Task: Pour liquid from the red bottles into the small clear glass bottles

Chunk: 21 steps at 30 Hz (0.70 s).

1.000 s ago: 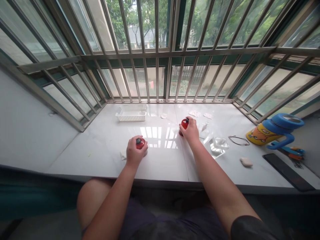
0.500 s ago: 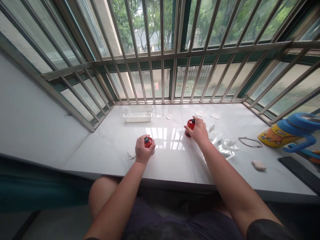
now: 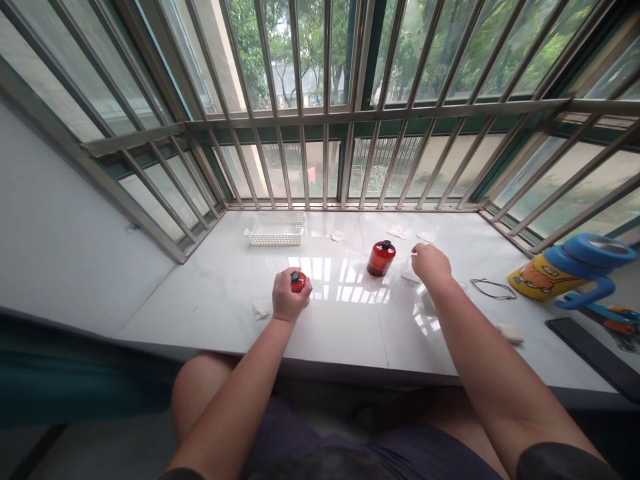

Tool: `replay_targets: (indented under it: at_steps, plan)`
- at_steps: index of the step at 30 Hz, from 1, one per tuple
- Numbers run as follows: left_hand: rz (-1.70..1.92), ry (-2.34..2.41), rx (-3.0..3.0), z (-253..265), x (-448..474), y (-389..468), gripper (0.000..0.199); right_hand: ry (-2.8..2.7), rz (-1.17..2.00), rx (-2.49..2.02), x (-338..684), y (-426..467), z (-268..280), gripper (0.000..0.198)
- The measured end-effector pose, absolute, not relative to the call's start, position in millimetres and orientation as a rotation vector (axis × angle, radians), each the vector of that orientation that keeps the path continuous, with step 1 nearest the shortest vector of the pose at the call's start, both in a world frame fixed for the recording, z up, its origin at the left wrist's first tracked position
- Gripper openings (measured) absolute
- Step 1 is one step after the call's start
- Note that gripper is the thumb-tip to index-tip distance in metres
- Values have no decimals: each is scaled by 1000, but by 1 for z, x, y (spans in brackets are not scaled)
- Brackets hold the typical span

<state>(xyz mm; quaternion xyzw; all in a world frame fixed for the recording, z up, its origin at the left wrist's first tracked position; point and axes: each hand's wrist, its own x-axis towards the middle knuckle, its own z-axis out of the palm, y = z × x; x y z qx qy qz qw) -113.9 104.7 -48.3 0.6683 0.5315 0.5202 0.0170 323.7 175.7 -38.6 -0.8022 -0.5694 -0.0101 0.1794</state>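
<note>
My left hand (image 3: 286,297) is wrapped around a small red bottle (image 3: 299,283) with a black top, standing at the counter's near side. A second red bottle (image 3: 381,260), also black-topped, stands upright on the counter by itself. To the right of it, my right hand (image 3: 433,263) is closed, fingertips pinched together above some clear plastic pieces (image 3: 425,303). What those fingers hold, if anything, is too small to make out. My right hand and forearm partly cover the clear plastic. A crumpled white tissue (image 3: 262,309) lies just left of my left hand.
A white perforated basket (image 3: 276,237) sits at the back left. White scraps (image 3: 398,232) lie along the back. On the right are a thin dark loop (image 3: 493,289), a yellow and blue tumbler (image 3: 545,272), a beige object (image 3: 510,333) and a black phone (image 3: 590,353). Metal bars close the far side.
My right hand has let go of the second red bottle and moved right, over the clear plastic. My left hand stays around its bottle. The view has shifted slightly.
</note>
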Motion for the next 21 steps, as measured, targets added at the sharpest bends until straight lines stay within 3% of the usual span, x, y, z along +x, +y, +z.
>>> replay_targets:
  at_steps: [10,16,21]
  plan:
    - [1445,1305,2091,-46,-23,97,28,-1724,6,-2265,324,182,-41,21]
    - [1224,828,2171,-46,84,97,54,-1816,-43,-2266,319,172,-33,25]
    - [1460,814,2101,-35,110,121,54,-1859,-39,-2269,321,168,-27,23]
